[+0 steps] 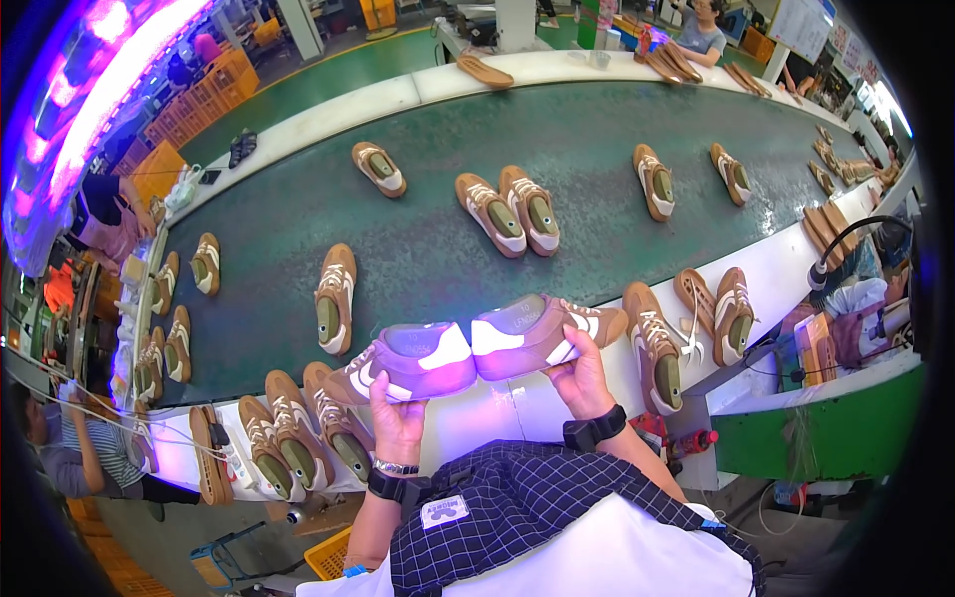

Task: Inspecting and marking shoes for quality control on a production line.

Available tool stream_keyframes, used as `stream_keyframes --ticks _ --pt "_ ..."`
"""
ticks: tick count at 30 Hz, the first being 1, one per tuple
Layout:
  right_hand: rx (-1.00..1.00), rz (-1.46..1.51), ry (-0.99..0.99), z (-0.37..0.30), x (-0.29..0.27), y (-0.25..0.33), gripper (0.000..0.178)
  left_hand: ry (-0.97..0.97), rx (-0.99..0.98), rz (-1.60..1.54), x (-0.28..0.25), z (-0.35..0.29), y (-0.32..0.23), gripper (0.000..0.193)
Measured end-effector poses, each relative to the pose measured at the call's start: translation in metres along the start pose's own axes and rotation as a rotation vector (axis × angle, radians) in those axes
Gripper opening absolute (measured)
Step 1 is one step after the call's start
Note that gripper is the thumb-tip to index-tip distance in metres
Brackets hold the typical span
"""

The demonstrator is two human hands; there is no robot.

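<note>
My left hand [397, 426] grips a brown sneaker [403, 366] with white side stripes and a white heel patch. A matching sneaker [542, 336] is in my right hand [584, 380], its toe pointing right. I hold the pair heel to heel above the white ledge [487, 410], soles down, with the heels touching or nearly so. Green lining shows inside both. Left of my left hand, several brown sneakers [295, 438] stand on the ledge. Just right of my right hand, another sneaker [654, 343] with a green insert stands there, beside loose white laces [689, 340].
Beyond the ledge runs a wide green conveyor belt [428, 239] carrying scattered sneakers, including a side-by-side pair [507, 214]. Soles [211, 453] lie at the ledge's left. A black flexible tube [860, 227] arches at right. Other people [701, 35] work around the belt.
</note>
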State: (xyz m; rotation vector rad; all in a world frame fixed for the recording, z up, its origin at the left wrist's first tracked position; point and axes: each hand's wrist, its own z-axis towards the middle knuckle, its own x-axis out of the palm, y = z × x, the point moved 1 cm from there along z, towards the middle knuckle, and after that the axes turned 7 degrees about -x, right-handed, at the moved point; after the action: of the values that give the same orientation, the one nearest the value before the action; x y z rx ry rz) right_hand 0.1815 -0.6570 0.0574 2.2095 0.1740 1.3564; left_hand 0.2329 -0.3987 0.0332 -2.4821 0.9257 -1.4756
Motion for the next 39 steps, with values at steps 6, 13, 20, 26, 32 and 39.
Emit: stream_keyframes --ticks 6,13,20,26,32,39 --pt "0.004 -0.005 -0.034 0.002 -0.006 -0.002 0.039 -0.011 -0.008 -0.015 -0.002 0.001 0.001 0.051" --pt "0.018 -0.004 -0.03 0.005 -0.012 -0.004 0.039 -0.002 -0.009 -0.004 -0.006 0.004 0.003 0.051" --pt "0.008 -0.008 -0.014 0.004 -0.009 -0.003 0.038 -0.009 -0.015 0.0 -0.006 0.005 0.004 0.051" --pt "-0.001 -0.021 -0.004 0.003 -0.008 -0.001 0.039 0.02 0.013 0.057 -0.001 -0.001 0.001 0.047" --pt "-0.038 -0.058 0.013 0.006 -0.012 0.001 0.041 0.03 0.089 0.14 0.0 -0.006 -0.001 0.043" --pt "0.015 -0.078 0.079 0.004 -0.009 0.013 0.04 0.021 0.046 0.087 0.002 -0.002 0.004 0.05"
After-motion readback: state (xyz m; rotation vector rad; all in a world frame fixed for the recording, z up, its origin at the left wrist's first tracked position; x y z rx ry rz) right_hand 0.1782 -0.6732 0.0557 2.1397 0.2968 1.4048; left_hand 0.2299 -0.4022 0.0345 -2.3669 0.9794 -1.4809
